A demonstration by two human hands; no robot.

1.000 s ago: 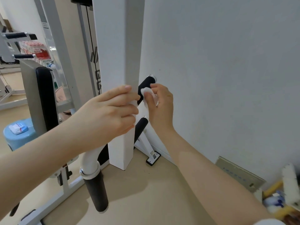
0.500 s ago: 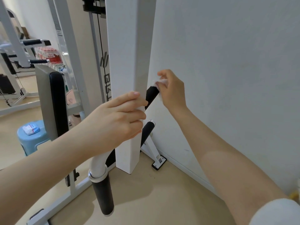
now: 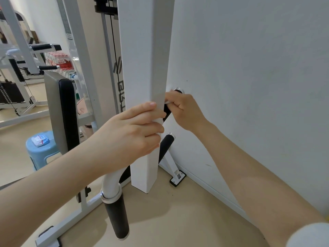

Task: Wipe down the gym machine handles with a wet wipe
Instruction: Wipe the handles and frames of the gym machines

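My right hand (image 3: 185, 111) is closed around the upper black handle (image 3: 167, 111) of the white gym machine, close to the wall. A sliver of the white wet wipe (image 3: 167, 102) shows between its fingers and the grip. The handle's chrome end cap (image 3: 178, 90) sticks out above the hand. My left hand (image 3: 131, 132) grips the machine's white swing arm (image 3: 142, 68). A second black handle (image 3: 165, 146) sits just below. Lower down, a third black handle (image 3: 116, 220) hangs from a curved white tube.
The white wall (image 3: 249, 86) runs along the right, very near the handles. The machine's padded seat back (image 3: 65, 111) is to the left. A blue stool (image 3: 40, 152) carries a wipe packet (image 3: 40, 140). Other gym machines stand at the far left.
My right hand slid along the upper handle, up toward the end cap and then back down over the grip. The camera moved closer and the view shifted right. My left hand kept its hold.
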